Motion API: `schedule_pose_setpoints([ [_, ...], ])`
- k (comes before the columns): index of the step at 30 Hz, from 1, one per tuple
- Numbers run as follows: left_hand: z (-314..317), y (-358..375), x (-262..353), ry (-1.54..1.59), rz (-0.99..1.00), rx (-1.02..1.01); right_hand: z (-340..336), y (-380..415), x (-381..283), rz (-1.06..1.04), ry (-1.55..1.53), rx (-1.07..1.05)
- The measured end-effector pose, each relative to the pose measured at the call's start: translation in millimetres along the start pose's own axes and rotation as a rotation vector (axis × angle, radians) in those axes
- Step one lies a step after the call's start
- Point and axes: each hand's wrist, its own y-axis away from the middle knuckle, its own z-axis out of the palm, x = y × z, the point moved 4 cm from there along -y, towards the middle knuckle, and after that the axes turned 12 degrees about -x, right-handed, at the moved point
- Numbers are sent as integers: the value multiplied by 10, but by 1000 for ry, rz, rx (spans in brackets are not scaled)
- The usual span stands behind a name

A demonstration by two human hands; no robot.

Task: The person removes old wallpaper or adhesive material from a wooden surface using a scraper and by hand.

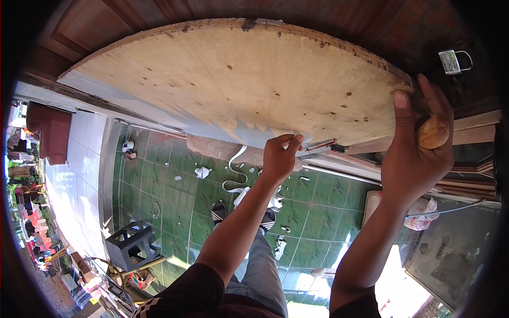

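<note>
Just beyond the fingers of both hands is the wooden board (pixel 254 74), its torn pale layer (pixel 255 136) pinched tight by the left hand (pixel 281 155) while the right hand (pixel 413 146), curled around a wooden handle (pixel 433 132), thumbs one end, presumably steadying it.

A silver padlock (pixel 450 62) showed against dark panelled wood (pixel 477 37); a dark stool (pixel 127 248) stood on the green tiled floor (pixel 172 193); reddish-brown furniture (pixel 49 130) stood beside pale tiles (pixel 87 135); a blue cord (pixel 450 211) crossed a white bag (pixel 420 223).
</note>
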Motion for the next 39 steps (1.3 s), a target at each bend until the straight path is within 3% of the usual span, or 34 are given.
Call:
schedule_pose_setpoints([
  [13,-23,113,-22,-117,-28,8,3,-6,8,-21,21,9],
  [19,-31,137,-145,-132,59,22,12,-1,13,-18,10,26],
  [39,-84,387,-430,-174,-50,12,0,20,19,28,29,-33],
])
